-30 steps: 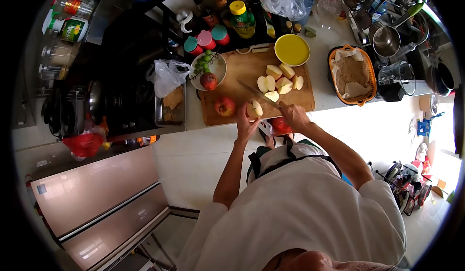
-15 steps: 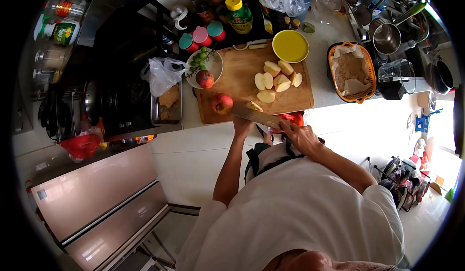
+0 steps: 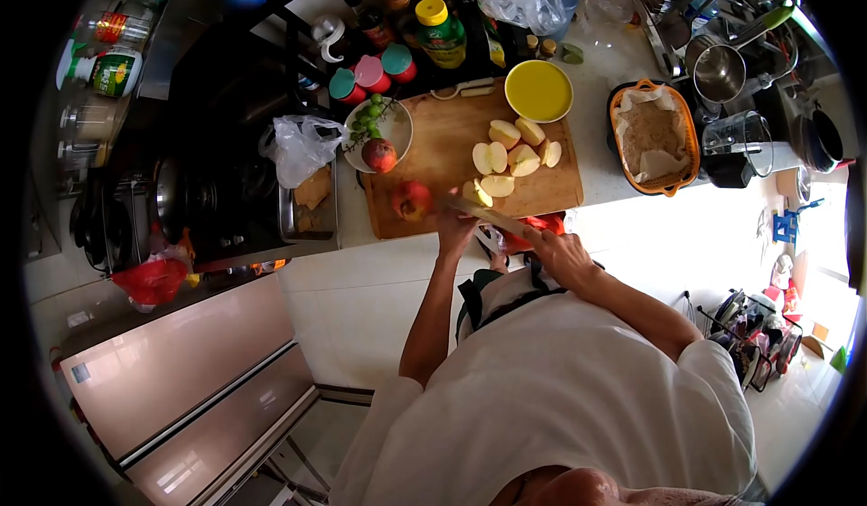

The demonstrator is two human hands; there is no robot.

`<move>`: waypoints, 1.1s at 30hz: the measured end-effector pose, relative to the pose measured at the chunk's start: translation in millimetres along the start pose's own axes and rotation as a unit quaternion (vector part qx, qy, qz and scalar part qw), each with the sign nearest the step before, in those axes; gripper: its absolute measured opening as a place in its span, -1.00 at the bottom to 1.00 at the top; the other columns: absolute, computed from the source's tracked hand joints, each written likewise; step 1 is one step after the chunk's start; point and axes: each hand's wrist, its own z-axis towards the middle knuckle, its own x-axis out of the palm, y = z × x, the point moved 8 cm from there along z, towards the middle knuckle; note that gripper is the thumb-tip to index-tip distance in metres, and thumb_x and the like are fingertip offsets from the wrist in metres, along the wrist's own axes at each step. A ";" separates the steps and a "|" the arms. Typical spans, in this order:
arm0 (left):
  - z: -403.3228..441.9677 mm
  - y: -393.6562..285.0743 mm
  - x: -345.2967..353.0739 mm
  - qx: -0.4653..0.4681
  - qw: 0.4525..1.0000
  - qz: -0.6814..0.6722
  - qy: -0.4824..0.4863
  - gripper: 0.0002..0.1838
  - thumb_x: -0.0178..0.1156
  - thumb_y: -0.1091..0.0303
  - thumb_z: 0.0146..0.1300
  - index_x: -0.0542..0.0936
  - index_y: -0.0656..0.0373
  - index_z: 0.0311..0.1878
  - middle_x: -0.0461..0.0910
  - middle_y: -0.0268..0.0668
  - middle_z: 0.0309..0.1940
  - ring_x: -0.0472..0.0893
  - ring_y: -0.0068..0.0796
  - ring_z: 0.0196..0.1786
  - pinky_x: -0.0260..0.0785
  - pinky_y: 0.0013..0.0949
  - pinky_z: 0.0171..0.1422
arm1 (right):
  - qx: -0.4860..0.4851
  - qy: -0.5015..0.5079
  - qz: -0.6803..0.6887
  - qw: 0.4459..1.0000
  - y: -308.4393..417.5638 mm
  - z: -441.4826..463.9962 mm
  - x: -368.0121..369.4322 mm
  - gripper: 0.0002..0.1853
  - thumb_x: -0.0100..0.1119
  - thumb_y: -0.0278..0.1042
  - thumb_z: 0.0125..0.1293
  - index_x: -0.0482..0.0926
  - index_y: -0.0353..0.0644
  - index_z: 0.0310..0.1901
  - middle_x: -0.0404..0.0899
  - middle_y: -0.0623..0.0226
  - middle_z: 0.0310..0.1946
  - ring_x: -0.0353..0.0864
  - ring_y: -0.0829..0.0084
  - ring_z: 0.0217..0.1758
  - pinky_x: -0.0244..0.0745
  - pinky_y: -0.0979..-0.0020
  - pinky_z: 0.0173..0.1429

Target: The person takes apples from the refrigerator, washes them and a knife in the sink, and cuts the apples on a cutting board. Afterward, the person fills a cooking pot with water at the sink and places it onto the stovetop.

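Note:
My right hand [image 3: 562,257] is closed around the handle of a knife [image 3: 499,218]. The broad blade points left, over the front edge of the wooden cutting board [image 3: 433,135]. At the blade's tip my left hand [image 3: 455,228] has its fingers bent together; the knife and blur hide what they hold, if anything. Right beside these fingers is a cut apple piece [image 3: 477,193]. Further back on the board lie several pale apple pieces [image 3: 524,160]. A whole red apple [image 3: 413,201] sits left of my left hand.
A bowl [image 3: 398,124] with green grapes [image 3: 368,119] and another red fruit [image 3: 379,154] stands on the board's left. A yellow round lid or plate [image 3: 539,90] is at its back right. An orange paper-lined basket [image 3: 655,135] stands to the right, a metal tray [image 3: 291,208] to the left.
The knife blade has turned, showing a narrower, lighter side. More of the apple piece beside my left hand shows now. Both hands stay in nearly the same place.

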 end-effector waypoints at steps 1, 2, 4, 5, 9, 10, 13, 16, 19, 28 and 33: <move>2.6 6.7 1.7 -0.029 0.999 -0.023 0.017 -0.66 0.25 0.53 0.05 0.46 0.27 -0.07 0.46 -0.48 -0.36 0.47 -0.67 -0.31 0.36 -0.56 -0.26 | 0.015 0.019 -0.002 1.000 -1.8 1.1 0.7 -0.49 -0.02 -0.48 0.21 0.19 -0.31 0.21 0.51 0.03 -0.33 0.57 0.10 -0.45 0.47 0.16 -0.40; 3.9 6.8 4.1 -0.057 0.997 -0.047 0.034 -0.66 0.25 0.54 0.06 0.45 0.26 -0.06 0.43 -0.51 -0.37 0.45 -0.71 -0.32 0.35 -0.59 -0.27 | 0.013 0.017 -0.003 1.000 -2.3 1.3 0.1 -0.47 -0.02 -0.48 0.21 0.18 -0.30 0.23 0.51 0.02 -0.32 0.57 0.10 -0.45 0.47 0.16 -0.41; 3.2 -4.0 7.5 -0.051 0.988 -0.144 0.015 -0.64 0.30 0.49 0.05 0.47 0.29 -0.06 0.53 -0.37 -0.29 0.53 -0.64 -0.25 0.43 -0.53 -0.19 | 0.013 0.013 -0.005 1.000 -3.9 -0.3 -0.1 -0.44 -0.02 -0.47 0.21 0.14 -0.30 0.27 0.51 0.02 -0.32 0.56 0.10 -0.45 0.46 0.15 -0.41; 4.1 -9.2 8.3 -0.047 0.980 -0.192 0.007 -0.63 0.32 0.47 0.05 0.48 0.31 -0.07 0.58 -0.29 -0.25 0.57 -0.60 -0.22 0.47 -0.50 -0.15 | 0.011 0.004 -0.006 1.000 -4.9 -0.5 0.4 -0.44 -0.02 -0.47 0.21 0.15 -0.29 0.27 0.51 0.02 -0.32 0.56 0.09 -0.45 0.46 0.14 -0.42; 13.6 79.2 32.4 -0.127 0.827 -0.547 0.039 -0.93 0.12 0.52 0.15 0.43 0.15 -0.34 0.37 -0.54 -0.51 0.41 -0.74 -0.38 0.38 -0.54 -0.23 | -0.017 -0.068 -0.016 0.997 -4.1 1.2 -0.3 -0.49 -0.02 -0.45 0.23 0.18 -0.28 0.23 0.51 0.04 -0.34 0.56 0.07 -0.45 0.44 0.14 -0.42; 8.0 33.2 22.4 -0.128 0.922 -0.366 0.009 -0.94 0.10 0.53 0.15 0.43 0.15 -0.36 0.37 -0.53 -0.50 0.42 -0.74 -0.37 0.39 -0.53 -0.22 | -0.031 -0.094 -0.019 0.995 -1.5 2.7 -3.5 -0.51 -0.02 -0.44 0.23 0.20 -0.29 0.21 0.52 0.05 -0.35 0.55 0.07 -0.45 0.44 0.14 -0.42; 3.1 18.1 11.6 -0.125 0.978 -0.167 -0.008 -0.97 0.07 0.54 0.16 0.45 0.18 -0.36 0.45 -0.49 -0.45 0.47 -0.70 -0.34 0.44 -0.49 -0.15 | 0.012 0.001 0.011 1.000 0.3 13.2 -13.2 -0.57 -0.01 -0.45 0.23 0.25 -0.28 0.13 0.53 0.03 -0.34 0.56 0.05 -0.43 0.43 0.14 -0.40; 5.9 32.9 11.6 -0.112 0.980 -0.164 -0.014 -0.88 0.18 0.47 0.14 0.50 0.30 -0.29 0.58 -0.33 -0.43 0.58 -0.57 -0.35 0.46 -0.47 -0.21 | 0.013 -0.017 0.011 1.000 2.2 13.1 -17.9 -0.66 0.00 -0.44 0.23 0.29 -0.28 0.03 0.55 0.02 -0.39 0.58 0.04 -0.41 0.42 0.13 -0.38; 2.2 27.4 9.4 -0.131 0.978 -0.160 -0.025 -0.81 0.22 0.43 0.15 0.51 0.36 -0.24 0.63 -0.25 -0.43 0.62 -0.51 -0.38 0.44 -0.47 -0.28 | 0.027 -0.007 0.043 0.999 7.8 14.9 -28.0 -0.72 0.00 -0.44 0.23 0.31 -0.27 -0.03 0.55 0.02 -0.44 0.59 0.02 -0.41 0.43 0.11 -0.38; -8.5 -21.7 -8.1 -0.061 0.992 0.107 -0.018 -0.84 0.24 0.41 0.06 0.57 0.36 -0.39 0.63 -0.12 -0.56 0.66 -0.40 -0.44 0.43 -0.43 -0.35 | 0.040 0.032 0.053 0.997 14.4 7.4 -15.2 -0.77 -0.02 -0.44 0.24 0.30 -0.30 -0.10 0.55 0.03 -0.48 0.61 0.04 -0.42 0.48 0.10 -0.38; -10.0 -46.5 1.6 -0.012 0.994 0.103 0.014 -0.81 0.26 0.37 0.04 0.59 0.35 -0.39 0.64 -0.09 -0.55 0.67 -0.32 -0.48 0.42 -0.36 -0.37 | 0.071 0.043 0.051 0.995 5.9 13.5 -5.8 -0.78 0.03 -0.41 0.23 0.30 -0.28 -0.15 0.55 0.06 -0.51 0.61 0.05 -0.42 0.47 0.10 -0.38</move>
